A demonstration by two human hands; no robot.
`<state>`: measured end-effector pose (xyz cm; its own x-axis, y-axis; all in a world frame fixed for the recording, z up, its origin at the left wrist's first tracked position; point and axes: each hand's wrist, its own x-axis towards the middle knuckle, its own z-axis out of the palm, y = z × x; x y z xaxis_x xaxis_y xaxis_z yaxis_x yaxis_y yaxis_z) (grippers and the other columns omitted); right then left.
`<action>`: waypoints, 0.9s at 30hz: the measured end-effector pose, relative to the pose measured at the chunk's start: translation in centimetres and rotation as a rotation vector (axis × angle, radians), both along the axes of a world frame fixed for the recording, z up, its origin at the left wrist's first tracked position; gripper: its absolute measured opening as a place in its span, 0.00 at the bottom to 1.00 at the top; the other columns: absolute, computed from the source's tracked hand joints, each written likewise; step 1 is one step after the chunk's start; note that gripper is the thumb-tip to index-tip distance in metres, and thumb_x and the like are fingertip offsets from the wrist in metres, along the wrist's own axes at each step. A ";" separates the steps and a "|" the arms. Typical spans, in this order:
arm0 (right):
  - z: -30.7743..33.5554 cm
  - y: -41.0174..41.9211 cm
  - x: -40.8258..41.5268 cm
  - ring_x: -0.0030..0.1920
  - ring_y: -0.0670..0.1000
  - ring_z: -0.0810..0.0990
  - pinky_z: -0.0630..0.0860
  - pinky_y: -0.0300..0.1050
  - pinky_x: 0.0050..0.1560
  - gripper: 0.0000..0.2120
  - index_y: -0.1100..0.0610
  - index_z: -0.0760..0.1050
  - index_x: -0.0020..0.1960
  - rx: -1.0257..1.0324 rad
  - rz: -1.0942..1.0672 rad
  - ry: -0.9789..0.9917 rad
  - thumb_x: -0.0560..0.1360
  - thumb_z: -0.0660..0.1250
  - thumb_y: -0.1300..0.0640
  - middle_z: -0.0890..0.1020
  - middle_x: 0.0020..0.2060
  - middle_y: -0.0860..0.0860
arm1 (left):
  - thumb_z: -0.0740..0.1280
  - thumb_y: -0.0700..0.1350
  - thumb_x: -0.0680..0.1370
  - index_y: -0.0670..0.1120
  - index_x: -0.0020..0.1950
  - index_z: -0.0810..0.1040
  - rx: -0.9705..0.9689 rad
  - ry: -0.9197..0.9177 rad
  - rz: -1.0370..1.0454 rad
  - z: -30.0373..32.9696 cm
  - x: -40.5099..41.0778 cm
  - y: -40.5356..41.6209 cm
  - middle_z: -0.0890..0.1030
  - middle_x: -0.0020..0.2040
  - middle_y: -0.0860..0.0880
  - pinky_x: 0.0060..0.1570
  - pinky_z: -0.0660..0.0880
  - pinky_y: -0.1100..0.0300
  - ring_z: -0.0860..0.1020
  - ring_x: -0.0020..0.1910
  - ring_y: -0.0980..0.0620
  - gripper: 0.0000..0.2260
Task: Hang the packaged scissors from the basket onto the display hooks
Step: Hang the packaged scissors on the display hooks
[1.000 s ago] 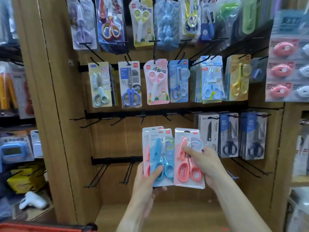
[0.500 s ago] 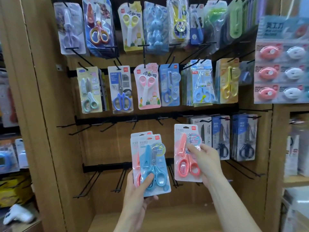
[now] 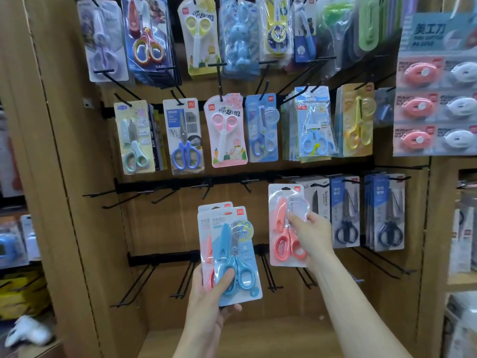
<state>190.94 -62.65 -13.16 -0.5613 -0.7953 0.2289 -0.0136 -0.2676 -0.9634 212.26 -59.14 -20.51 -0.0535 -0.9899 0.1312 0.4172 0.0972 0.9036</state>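
Holding pink scissors pack (image 3: 285, 228) in right hand (image 3: 313, 235), raised near black scissors packs (image 3: 344, 211) | left hand (image 3: 206, 298) gripping blue scissors pack (image 3: 236, 257) stacked over another, below empty hooks (image 3: 206, 188)

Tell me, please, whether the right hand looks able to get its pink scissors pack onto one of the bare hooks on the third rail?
Probably yes. The right hand holds the pink scissors pack just under the bare hooks, with nothing between them; the left hand and its packs sit lower.
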 end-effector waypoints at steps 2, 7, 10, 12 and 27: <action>-0.1 -0.1 -0.4 0.46 0.57 0.88 0.84 0.59 0.52 0.05 0.54 0.82 0.49 0.015 0.016 0.025 0.80 0.71 0.53 0.87 0.41 0.53 | 0.78 0.48 0.68 0.57 0.66 0.76 0.003 -0.009 -0.005 -0.1 -0.2 0.0 0.88 0.52 0.49 0.37 0.82 0.52 0.88 0.49 0.45 0.27; 0.0 0.0 -1.7 0.44 0.52 0.88 0.85 0.57 0.52 0.04 0.52 0.82 0.52 0.034 0.061 0.073 0.80 0.71 0.53 0.88 0.42 0.50 | 0.78 0.47 0.70 0.55 0.67 0.76 0.002 -0.008 -0.006 0.0 -1.0 -0.1 0.88 0.52 0.48 0.37 0.82 0.52 0.88 0.49 0.46 0.26; -0.1 -0.1 -2.0 0.43 0.51 0.88 0.85 0.53 0.49 0.03 0.53 0.82 0.52 0.044 0.075 0.061 0.81 0.71 0.54 0.88 0.41 0.50 | 0.78 0.48 0.71 0.57 0.67 0.76 0.004 -0.012 -0.014 0.1 -1.5 -0.1 0.88 0.53 0.49 0.38 0.82 0.52 0.88 0.49 0.48 0.26; 0.0 -0.9 -2.0 0.43 0.53 0.88 0.84 0.53 0.49 0.03 0.54 0.82 0.51 0.077 0.097 0.057 0.81 0.70 0.55 0.88 0.41 0.52 | 0.78 0.47 0.71 0.57 0.67 0.76 0.005 -0.016 -0.015 0.1 -1.9 -0.2 0.88 0.54 0.49 0.37 0.82 0.53 0.88 0.50 0.47 0.26; -0.6 -5.5 -3.9 0.54 0.55 0.79 0.78 0.52 0.58 0.25 0.62 0.77 0.65 0.327 -0.040 0.096 0.76 0.76 0.47 0.83 0.54 0.56 | 0.77 0.48 0.75 0.58 0.69 0.74 -0.010 -0.071 -0.042 0.9 -3.0 -0.6 0.87 0.58 0.50 0.38 0.81 0.55 0.87 0.55 0.46 0.24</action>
